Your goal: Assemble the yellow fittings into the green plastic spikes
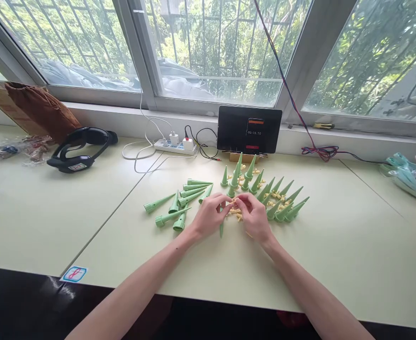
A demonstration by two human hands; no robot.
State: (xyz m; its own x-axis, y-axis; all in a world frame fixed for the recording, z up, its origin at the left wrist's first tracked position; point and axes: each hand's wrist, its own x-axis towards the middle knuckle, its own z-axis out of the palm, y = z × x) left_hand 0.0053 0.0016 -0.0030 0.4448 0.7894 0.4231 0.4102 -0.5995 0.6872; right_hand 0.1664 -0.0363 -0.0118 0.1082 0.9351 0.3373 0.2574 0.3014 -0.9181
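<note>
Pinching small yellow piece [233, 202] at clock center, head view: left hand [210, 215] and right hand [255, 216] both narrow on it. Green spike [221, 230] poking out at 7, loose green cones [166, 219] at 9, more cones [281, 215] around 2-3, tablet timer [232, 130] near 12.

- The left forearm [140, 281] and right forearm [305, 285] cross the front edge of the tabletop [229, 269], slanting inward.
- The left hand [210, 216] is curled, its thumb and forefinger pinched.
- The right hand [255, 219] pinches too, fingertips close to the left's.
- Both wrists are bare.
</note>
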